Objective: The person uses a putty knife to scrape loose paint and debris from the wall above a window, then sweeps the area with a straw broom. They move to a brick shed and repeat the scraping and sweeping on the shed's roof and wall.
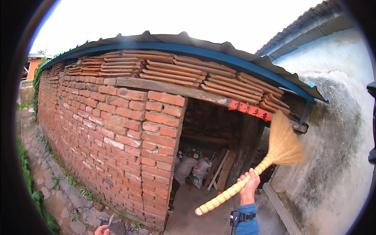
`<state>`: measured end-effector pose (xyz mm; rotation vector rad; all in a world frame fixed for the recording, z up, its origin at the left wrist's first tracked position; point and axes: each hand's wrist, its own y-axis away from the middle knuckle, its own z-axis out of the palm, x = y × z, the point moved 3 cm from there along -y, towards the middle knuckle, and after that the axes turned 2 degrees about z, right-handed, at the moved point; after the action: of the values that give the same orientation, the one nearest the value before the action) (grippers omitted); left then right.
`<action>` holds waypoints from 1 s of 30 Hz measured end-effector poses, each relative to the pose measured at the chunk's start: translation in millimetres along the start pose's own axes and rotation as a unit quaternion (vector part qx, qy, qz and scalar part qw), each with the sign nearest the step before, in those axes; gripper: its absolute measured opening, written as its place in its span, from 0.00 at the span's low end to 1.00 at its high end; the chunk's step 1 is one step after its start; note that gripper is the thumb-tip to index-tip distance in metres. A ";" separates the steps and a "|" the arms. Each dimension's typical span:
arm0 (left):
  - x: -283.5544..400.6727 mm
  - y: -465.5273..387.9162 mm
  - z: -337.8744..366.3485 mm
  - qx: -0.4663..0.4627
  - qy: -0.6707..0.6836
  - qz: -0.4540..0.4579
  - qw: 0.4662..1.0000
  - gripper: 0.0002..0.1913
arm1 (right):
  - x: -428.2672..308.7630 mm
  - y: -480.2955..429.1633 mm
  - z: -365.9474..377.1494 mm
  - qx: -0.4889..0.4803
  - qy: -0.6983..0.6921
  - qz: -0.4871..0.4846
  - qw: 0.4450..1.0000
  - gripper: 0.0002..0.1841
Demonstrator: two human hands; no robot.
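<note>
My right hand (249, 183) is closed around the banded handle of a straw broom (232, 191). The broom is raised and tilted, with its fan of bristles up at the right end of the wooden lintel (173, 90), beside a red paper strip with writing (249, 110). Whether the bristles touch the lintel or the strip, I cannot tell. Low at the bottom edge, my left hand (102, 230) pinches a thin, pale, pointed object (111, 220), perhaps a blade; most of this hand is cut off by the frame.
A brick wall (111, 141) runs left from the doorway. Stacked clay roof tiles (173, 73) lie above the lintel, beneath a corrugated roof (188, 39). Filled sacks (201, 170) and wooden boards (226, 170) stand inside. A stained plaster wall (329, 176) rises at the right.
</note>
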<state>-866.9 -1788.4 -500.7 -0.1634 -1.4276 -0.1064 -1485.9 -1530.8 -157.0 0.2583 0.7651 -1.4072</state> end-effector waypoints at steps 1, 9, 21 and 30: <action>4.3 -5.8 19.8 0.010 0.015 0.084 0.996 0.13 | 16.2 13.0 20.4 -0.065 0.064 0.029 0.995 0.09; 19.1 19.3 140.4 -0.148 0.016 -0.031 0.988 0.14 | 123.6 180.2 137.6 -0.514 0.384 0.253 0.724 0.23; -16.3 58.2 117.0 -0.091 0.007 -0.120 0.989 0.13 | 26.2 10.0 4.2 -0.217 0.175 0.122 0.953 0.17; -22.0 76.3 155.4 -0.061 -0.029 -0.123 0.990 0.14 | -168.5 -101.5 -214.8 0.167 0.317 -0.190 0.914 0.16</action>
<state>-1008.5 -1686.5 -505.4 -0.0896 -1.4963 -0.3948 -1647.6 -1290.1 -184.6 0.9057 1.1415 -1.8535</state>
